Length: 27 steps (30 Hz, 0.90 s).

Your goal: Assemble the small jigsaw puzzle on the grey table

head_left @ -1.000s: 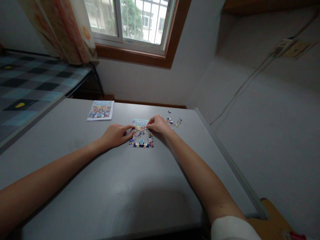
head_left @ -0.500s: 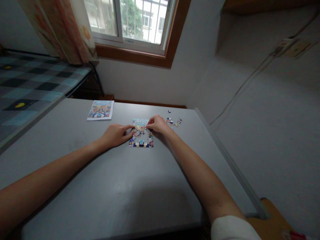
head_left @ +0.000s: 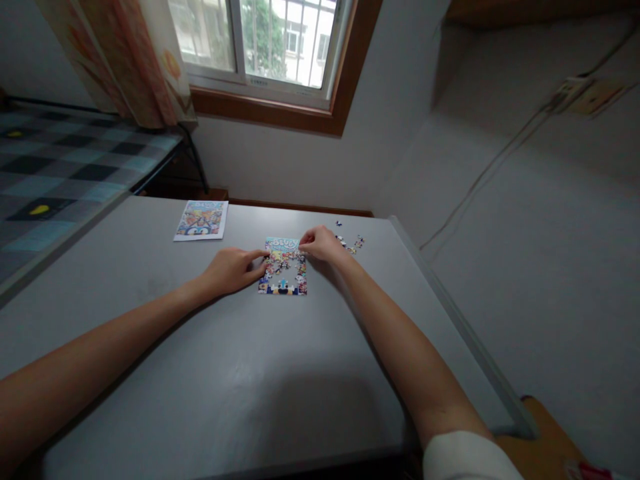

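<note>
A partly assembled jigsaw puzzle [head_left: 303, 287] lies on the table, with colourful edges, a lettered top strip and a gap in its middle. Several joined pieces sit around that gap. My left hand [head_left: 231, 270] rests at the puzzle's left edge, index finger and thumb stretched out and apart, fingertips touching the border. Over the upper right edge, my right hand [head_left: 320, 243] has its thumb and fingers pinched together; anything between them is too small to make out. Loose puzzle pieces [head_left: 359, 242] are scattered just beyond the right hand.
A printed picture sheet [head_left: 201, 221] lies at the table's back left. The grey table [head_left: 200, 393] borders a checked bed [head_left: 75, 167] on the left and a wall on the right. Behind it is a window [head_left: 280, 47]. A cable [head_left: 485, 173] hangs along the right wall.
My right hand has shifted slightly right and away from me, from the puzzle's upper part to its right edge, uncovering more lettering. My left hand has stayed in place.
</note>
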Available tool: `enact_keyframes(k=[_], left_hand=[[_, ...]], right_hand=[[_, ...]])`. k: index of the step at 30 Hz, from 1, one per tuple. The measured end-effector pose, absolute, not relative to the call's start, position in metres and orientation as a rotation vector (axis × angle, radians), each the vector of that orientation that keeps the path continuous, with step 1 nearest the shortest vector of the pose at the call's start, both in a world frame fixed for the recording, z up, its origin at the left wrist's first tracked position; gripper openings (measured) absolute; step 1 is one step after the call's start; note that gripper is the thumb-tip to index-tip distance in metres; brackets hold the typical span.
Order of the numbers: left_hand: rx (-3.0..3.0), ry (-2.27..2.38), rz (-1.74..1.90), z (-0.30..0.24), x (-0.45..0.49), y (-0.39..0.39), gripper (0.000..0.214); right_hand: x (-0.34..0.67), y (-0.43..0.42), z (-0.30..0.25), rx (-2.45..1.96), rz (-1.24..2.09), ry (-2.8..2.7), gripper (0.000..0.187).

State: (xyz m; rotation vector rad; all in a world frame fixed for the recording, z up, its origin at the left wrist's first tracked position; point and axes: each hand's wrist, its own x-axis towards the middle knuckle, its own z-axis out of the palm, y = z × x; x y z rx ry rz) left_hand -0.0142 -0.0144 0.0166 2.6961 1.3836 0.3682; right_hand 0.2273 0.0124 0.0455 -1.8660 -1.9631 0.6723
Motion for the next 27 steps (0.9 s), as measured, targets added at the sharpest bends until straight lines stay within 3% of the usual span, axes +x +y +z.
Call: enact_keyframes(k=[27], left_hand=[[2.685, 1.399, 0.335, 0.018, -0.014, -0.016, 0.049]], right_hand=[[0.242, 0.020, 0.043, -1.822, 0.718, -1.930, 0.008]])
